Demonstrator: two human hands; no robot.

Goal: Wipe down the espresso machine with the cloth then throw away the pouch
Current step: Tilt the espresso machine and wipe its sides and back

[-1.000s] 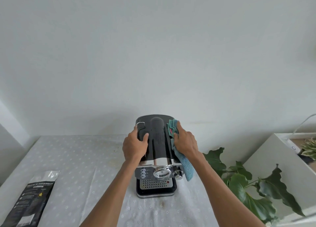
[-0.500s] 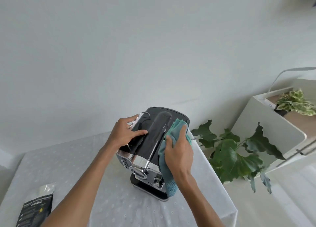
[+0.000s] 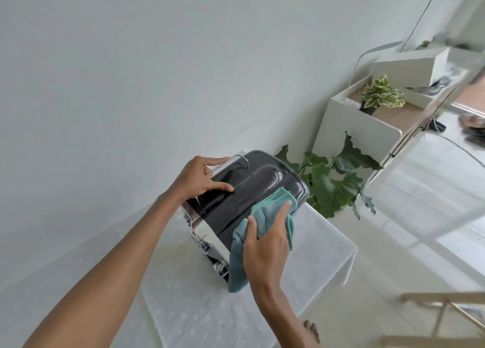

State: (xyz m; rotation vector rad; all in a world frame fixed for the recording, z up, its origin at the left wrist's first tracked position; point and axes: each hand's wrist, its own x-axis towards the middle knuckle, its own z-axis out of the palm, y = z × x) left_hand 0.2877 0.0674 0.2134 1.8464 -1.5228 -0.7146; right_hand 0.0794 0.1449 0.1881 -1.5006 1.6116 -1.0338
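A black and chrome espresso machine (image 3: pixel 244 195) stands on the white-clothed table (image 3: pixel 199 303), seen from above and tilted in the frame. My left hand (image 3: pixel 199 178) rests on its top left, fingers over the chrome rail. My right hand (image 3: pixel 267 245) presses a teal cloth (image 3: pixel 265 216) against the machine's right side, the cloth's tail hanging down below my palm. The pouch is out of view.
A leafy green plant (image 3: pixel 330 185) stands just right of the table. Behind it is a white cabinet (image 3: pixel 354 135) with a small potted plant (image 3: pixel 380 95) on top. A wooden frame (image 3: pixel 446 313) shows at the lower right, and a bare foot (image 3: pixel 312 332) on the floor.
The view has swung to the right and tilted, so the pouch has left the frame. My right hand with the cloth slid from the machine's top edge down its right side.
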